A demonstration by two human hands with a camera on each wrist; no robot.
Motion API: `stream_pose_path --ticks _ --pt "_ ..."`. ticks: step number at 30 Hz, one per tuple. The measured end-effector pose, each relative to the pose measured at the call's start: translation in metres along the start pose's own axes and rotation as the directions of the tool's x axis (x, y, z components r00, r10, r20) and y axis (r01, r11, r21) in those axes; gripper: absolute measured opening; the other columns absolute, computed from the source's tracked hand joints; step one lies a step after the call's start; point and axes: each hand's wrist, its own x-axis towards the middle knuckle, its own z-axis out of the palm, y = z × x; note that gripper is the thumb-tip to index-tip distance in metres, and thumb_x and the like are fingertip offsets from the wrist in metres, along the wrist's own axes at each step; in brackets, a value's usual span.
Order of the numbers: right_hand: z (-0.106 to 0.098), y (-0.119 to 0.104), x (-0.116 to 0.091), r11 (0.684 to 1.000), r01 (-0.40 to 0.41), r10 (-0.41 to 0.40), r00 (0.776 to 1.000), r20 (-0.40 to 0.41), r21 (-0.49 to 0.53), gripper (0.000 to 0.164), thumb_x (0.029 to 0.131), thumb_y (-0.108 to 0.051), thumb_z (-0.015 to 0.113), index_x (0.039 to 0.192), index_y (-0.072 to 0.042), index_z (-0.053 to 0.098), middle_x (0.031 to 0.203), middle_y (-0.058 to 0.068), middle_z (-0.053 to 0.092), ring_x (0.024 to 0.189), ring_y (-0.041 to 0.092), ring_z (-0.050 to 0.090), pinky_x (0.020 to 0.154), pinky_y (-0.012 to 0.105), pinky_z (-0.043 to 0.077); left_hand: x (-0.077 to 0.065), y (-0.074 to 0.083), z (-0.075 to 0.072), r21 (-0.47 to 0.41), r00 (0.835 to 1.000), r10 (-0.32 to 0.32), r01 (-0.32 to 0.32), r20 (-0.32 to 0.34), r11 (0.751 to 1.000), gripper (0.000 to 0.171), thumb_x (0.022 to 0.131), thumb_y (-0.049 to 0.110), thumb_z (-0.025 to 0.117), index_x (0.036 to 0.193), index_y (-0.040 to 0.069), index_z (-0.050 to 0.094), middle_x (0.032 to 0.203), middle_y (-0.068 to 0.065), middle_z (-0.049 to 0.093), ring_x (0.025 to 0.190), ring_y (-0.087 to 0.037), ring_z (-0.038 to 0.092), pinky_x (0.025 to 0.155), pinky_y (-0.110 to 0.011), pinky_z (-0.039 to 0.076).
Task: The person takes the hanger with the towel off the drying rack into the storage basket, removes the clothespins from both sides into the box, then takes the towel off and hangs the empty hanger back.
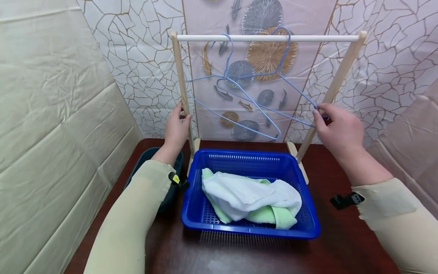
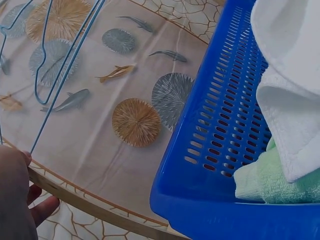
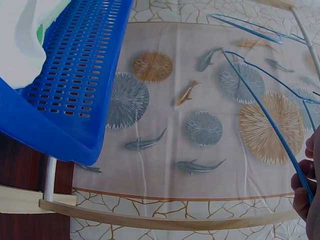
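Note:
My left hand (image 1: 176,127) grips the left post of a wooden clothes rack (image 1: 181,74), fingers on one side and thumb on the other. In the left wrist view its fingertips lie close to the lower end of a blue wire hanger. At the right post, my right hand (image 1: 338,127) pinches the right corner of a second blue hanger (image 1: 298,91). Both hangers hook over the white rod (image 1: 198,38); the first hanger (image 1: 253,101) hangs turned at an angle. Their outlines overlap in the head view.
A blue perforated basket (image 1: 249,229) stands on the dark table (image 1: 236,255) before the rack. Inside lie a white towel (image 1: 243,190) and a light green towel (image 1: 263,215). A dark green tub (image 1: 145,156) sits at left, partly behind my arm. Patterned cloth (image 1: 267,125) hangs behind.

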Motion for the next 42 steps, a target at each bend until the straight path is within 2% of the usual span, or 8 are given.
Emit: stream_pose_path --ticks 4,9,16,25,33,42 --pt "0.004 0.000 -0.001 1.000 0.001 -0.001 1.000 0.014 -0.004 0.029 0.099 -0.024 0.059 0.118 -0.003 0.068 0.093 0.021 0.071 0.078 0.036 0.067 0.058 0.049 0.043 0.000 -0.001 -0.001 -0.001 1.000 0.014 -0.014 -0.002 1.000 0.062 0.103 0.026 0.055 0.158 0.032 0.025 0.146 -0.005 0.046 0.124 -0.021 0.054 0.088 -0.044 0.055" --pt "0.007 -0.001 -0.002 1.000 0.000 0.000 0.999 0.037 -0.002 0.031 0.099 -0.023 0.060 0.120 -0.002 0.067 0.093 0.022 0.070 0.078 0.037 0.066 0.061 0.051 0.045 0.001 -0.002 -0.001 -0.011 1.000 0.021 -0.021 0.005 1.000 0.061 0.104 0.025 0.053 0.157 0.030 0.026 0.145 -0.005 0.046 0.125 -0.020 0.053 0.088 -0.042 0.055" --pt "0.009 0.003 -0.003 1.000 0.025 -0.024 0.999 0.029 -0.013 0.030 0.099 -0.022 0.060 0.120 -0.001 0.066 0.092 0.022 0.070 0.074 0.037 0.065 0.058 0.050 0.045 0.003 0.002 -0.002 -0.021 1.000 0.024 -0.024 0.000 1.000 0.057 0.103 0.023 0.053 0.156 0.024 0.031 0.137 -0.006 0.049 0.119 -0.020 0.054 0.084 -0.039 0.056" --pt "0.012 0.006 -0.003 0.998 0.059 -0.059 0.998 0.011 -0.024 0.030 0.097 -0.021 0.063 0.120 -0.002 0.067 0.089 0.021 0.070 0.069 0.037 0.065 0.052 0.049 0.043 0.003 0.003 -0.004 0.002 1.000 0.019 -0.019 0.006 1.000 0.057 0.103 0.025 0.054 0.156 0.021 0.032 0.132 -0.007 0.052 0.114 -0.020 0.056 0.081 -0.038 0.057" --pt "0.007 0.005 -0.006 0.998 0.051 -0.050 0.998 0.027 -0.041 0.032 0.098 -0.019 0.060 0.123 -0.001 0.065 0.092 0.021 0.069 0.075 0.036 0.065 0.058 0.050 0.045 -0.002 0.002 -0.007 0.051 1.000 -0.002 0.001 0.008 0.999 0.053 0.103 0.027 0.054 0.153 0.021 0.037 0.128 -0.006 0.056 0.106 -0.020 0.058 0.078 -0.037 0.057" --pt "0.003 0.009 -0.014 0.998 0.048 -0.047 0.998 0.029 -0.044 0.034 0.098 -0.021 0.063 0.126 -0.003 0.065 0.091 0.020 0.068 0.076 0.033 0.064 0.055 0.046 0.043 -0.017 0.011 -0.019 0.092 0.998 0.007 -0.012 0.057 0.996 0.053 0.103 0.031 0.054 0.152 0.020 0.038 0.130 -0.006 0.058 0.102 -0.020 0.061 0.075 -0.038 0.056"
